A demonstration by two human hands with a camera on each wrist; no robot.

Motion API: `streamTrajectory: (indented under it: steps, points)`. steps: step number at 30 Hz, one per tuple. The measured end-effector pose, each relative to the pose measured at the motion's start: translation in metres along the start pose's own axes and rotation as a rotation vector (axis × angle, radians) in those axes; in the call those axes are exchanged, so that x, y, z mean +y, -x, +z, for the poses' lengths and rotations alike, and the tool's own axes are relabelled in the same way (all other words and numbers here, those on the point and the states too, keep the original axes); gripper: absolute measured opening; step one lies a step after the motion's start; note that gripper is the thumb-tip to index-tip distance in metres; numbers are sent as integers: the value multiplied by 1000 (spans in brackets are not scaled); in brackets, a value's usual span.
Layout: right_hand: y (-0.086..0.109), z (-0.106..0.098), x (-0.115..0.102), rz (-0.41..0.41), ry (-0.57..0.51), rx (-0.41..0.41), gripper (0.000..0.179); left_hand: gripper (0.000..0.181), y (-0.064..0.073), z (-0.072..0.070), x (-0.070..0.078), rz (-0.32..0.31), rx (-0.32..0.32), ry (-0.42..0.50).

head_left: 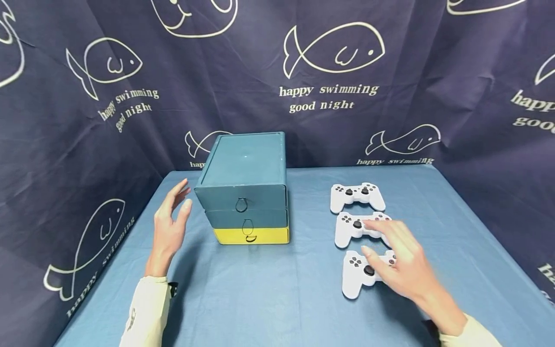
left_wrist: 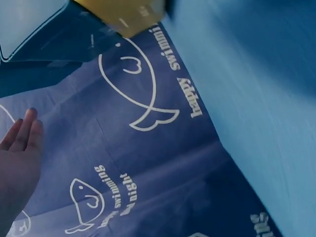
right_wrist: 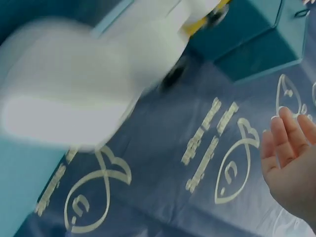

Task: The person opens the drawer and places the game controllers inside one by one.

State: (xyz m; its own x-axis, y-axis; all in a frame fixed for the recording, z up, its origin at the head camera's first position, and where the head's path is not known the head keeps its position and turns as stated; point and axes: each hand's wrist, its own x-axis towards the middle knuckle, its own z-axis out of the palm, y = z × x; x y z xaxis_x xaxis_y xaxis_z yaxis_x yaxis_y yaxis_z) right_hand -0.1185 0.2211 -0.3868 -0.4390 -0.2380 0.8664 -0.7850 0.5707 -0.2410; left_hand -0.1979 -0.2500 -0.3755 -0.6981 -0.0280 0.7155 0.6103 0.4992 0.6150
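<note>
My R hand [head_left: 405,264], thumb & fingers apart, nothing held, hides R grips of mid controller [head_left: 349,231] & front controller [head_left: 357,273] on table [head_left: 260,294]; can't tell if touching. L hand [head_left: 170,227], loose, unloaded, nr drawer box [head_left: 244,190].

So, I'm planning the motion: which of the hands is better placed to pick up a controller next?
Probably the right hand: open, it hovers over the nearest white controller. The left hand is beside the drawer box, farther away.
</note>
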Motion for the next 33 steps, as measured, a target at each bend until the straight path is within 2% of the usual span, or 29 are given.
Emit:
streamTrajectory:
  steps: [6, 14, 18, 22, 33]
  points:
    - [-3, 29, -14, -3, -99, -129, 53, 41, -10, 12, 1, -89, 21, 201]
    - [-8, 53, -27, 25, -161, -268, 44, 35, -17, 17, -2, -22, 51, 331]
    - [-14, 62, -34, 58, -194, -305, 42, 34, -20, 18, -2, -1, 50, 352]
    - [-22, 72, -41, 88, -252, -326, 42, 31, -21, 19, 0, -8, 72, 340]
    - [-44, 111, -51, 144, -498, -291, 42, 28, -21, 19, -2, -11, 99, 339]
